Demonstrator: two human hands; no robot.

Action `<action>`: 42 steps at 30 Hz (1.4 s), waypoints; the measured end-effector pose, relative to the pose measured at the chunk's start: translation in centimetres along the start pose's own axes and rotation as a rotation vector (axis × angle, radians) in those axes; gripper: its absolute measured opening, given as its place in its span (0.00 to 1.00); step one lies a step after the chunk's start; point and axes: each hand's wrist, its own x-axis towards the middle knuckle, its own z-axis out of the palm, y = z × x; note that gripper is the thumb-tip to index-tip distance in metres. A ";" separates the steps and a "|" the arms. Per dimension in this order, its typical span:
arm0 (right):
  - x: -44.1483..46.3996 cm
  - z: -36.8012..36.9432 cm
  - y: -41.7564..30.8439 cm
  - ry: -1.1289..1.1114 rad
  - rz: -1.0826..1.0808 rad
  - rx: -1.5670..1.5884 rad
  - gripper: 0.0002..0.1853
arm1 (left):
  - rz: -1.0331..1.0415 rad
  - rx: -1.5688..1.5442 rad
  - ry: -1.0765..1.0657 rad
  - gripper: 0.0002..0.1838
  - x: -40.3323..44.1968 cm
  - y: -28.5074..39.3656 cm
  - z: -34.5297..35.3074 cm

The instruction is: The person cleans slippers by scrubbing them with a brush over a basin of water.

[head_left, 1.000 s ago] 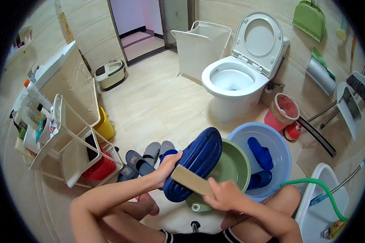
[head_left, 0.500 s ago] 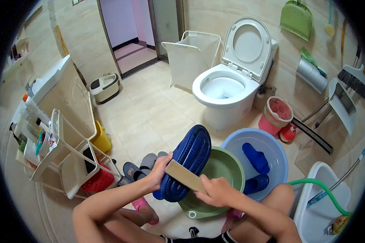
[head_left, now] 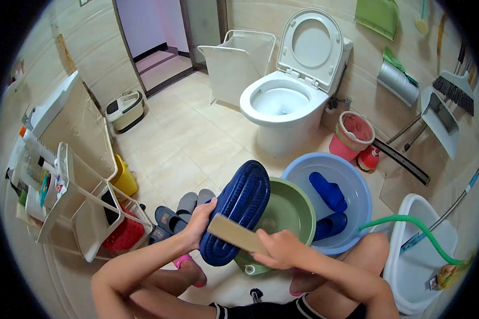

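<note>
My left hand (head_left: 200, 220) grips a wet dark blue slipper (head_left: 245, 199) by its side, holding it tilted with the ridged sole toward me. In my right hand (head_left: 280, 249) is a scrub brush (head_left: 234, 234) with a flat tan back, laid across the lower part of the sole; its bristles are hidden beneath. Below the slipper stands a green basin (head_left: 290, 212) with some water in it. A light blue basin (head_left: 359, 186) beside it holds two blue slippers, one upper (head_left: 329, 191) and one lower (head_left: 330, 226).
Grey slippers (head_left: 188, 204) lie left of the green basin. At the left stands a storage rack (head_left: 88, 234) with bottles. A toilet (head_left: 282, 101), a pink bin (head_left: 353, 135) and a white tub (head_left: 402, 266) with a green hose (head_left: 415, 222) are around me.
The view has shifted, so the surroundings sit slightly further left and up. The brush has slid slightly toward the sole's left edge. Both hands keep their hold.
</note>
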 end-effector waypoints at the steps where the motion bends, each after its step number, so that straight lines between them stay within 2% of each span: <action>1: 0.0 -0.1 -0.2 0.029 0.010 -0.047 0.25 | 0.049 0.043 0.021 0.26 0.2 -0.2 -0.3; 2: 0.0 -0.4 -0.3 0.059 0.020 -0.094 0.24 | 0.049 0.042 0.024 0.26 0.2 -0.3 -0.3; 5: 0.8 -2.0 2.4 0.238 0.248 -0.118 0.22 | 0.007 -0.027 0.002 0.26 -0.1 -0.2 -0.5; 6: 0.7 -1.8 2.8 0.246 0.245 -0.118 0.22 | 0.014 -0.022 0.002 0.26 -0.6 -0.3 -0.4; 8: 0.9 -2.2 3.9 0.433 0.323 -0.068 0.21 | 0.032 -0.041 -0.025 0.26 -0.8 -0.2 0.0; 9: 0.3 -1.8 2.8 0.388 0.308 -0.029 0.21 | 0.053 0.005 -0.026 0.26 -1.5 -0.3 -0.1; 10: -0.1 -1.2 2.0 0.351 0.207 0.019 0.23 | 0.069 0.006 -0.025 0.26 -1.6 -0.1 0.1; 12: -0.7 -0.2 0.7 0.052 -0.191 -0.143 0.24 | 0.047 -0.005 -0.014 0.26 -2.4 0.1 0.8; 13: -0.7 0.0 0.3 0.056 -0.304 -0.203 0.24 | 0.095 0.095 -0.005 0.25 -2.6 0.2 1.0; 14: -0.7 -0.6 0.6 0.054 -0.292 -0.188 0.24 | 0.076 0.100 -0.007 0.25 -2.7 0.2 1.0; 16: 0.1 -2.9 2.7 0.223 -0.150 -0.287 0.25 | 0.077 0.126 -0.074 0.25 -2.1 0.7 0.4; 18: 1.1 -3.5 5.1 0.401 0.132 -0.237 0.25 | 0.075 0.077 -0.116 0.25 -1.0 1.6 -0.9; 19: 1.6 -2.9 5.9 0.405 0.124 -0.242 0.25 | 0.111 0.104 -0.099 0.25 -1.0 1.8 -1.2; 21: 1.9 -1.4 6.9 0.611 0.206 -0.021 0.23 | 0.150 0.129 -0.082 0.26 -1.1 2.0 -1.5; 25: 0.1 0.9 2.4 0.470 0.078 0.010 0.23 | 0.150 0.164 -0.064 0.26 -1.5 1.4 -1.0; 26: 0.0 1.1 1.6 0.308 -0.132 -0.166 0.23 | 0.152 0.130 -0.080 0.26 -1.6 1.4 -0.9; 27: 0.2 1.1 1.3 0.141 -0.340 -0.340 0.23 | 0.168 0.240 -0.097 0.26 -1.3 1.1 -1.4; 28: 0.6 1.0 2.0 0.142 -0.345 -0.337 0.23 | 0.168 0.241 -0.091 0.26 -1.0 0.6 -1.8; 30: 1.2 0.2 3.9 0.289 -0.233 -0.432 0.23 | 0.155 0.218 -0.064 0.26 -0.9 0.3 -1.9; 31: 1.3 -0.7 4.2 0.385 -0.106 -0.346 0.22 | 0.141 0.263 -0.051 0.26 -1.3 0.8 -2.1; 32: 1.7 -1.0 4.7 0.386 -0.106 -0.354 0.22 | 0.148 0.261 -0.055 0.26 -1.3 0.9 -2.0; 34: 2.7 -1.2 6.0 0.658 0.316 -0.030 0.22 | 0.129 0.096 -0.024 0.26 -1.4 0.7 -1.7; 35: 2.9 -0.8 6.2 0.572 0.408 0.103 0.21 | 0.136 0.117 -0.007 0.27 -1.7 0.7 -1.7; 36: 2.8 -0.2 5.6 0.574 0.406 0.097 0.21 | 0.140 0.115 -0.010 0.27 -2.0 0.6 -1.4; 38: 2.7 1.8 3.7 0.688 0.272 0.425 0.19 | 0.155 0.093 0.022 0.27 -2.7 0.4 -0.9; 39: 3.0 2.0 3.2 0.789 0.162 0.479 0.17 | 0.175 0.094 0.008 0.27 -3.0 0.5 -0.9; 42: 2.6 0.0 3.3 0.744 0.178 0.529 0.16 | 0.242 0.144 -0.009 0.27 -3.6 1.5 -1.3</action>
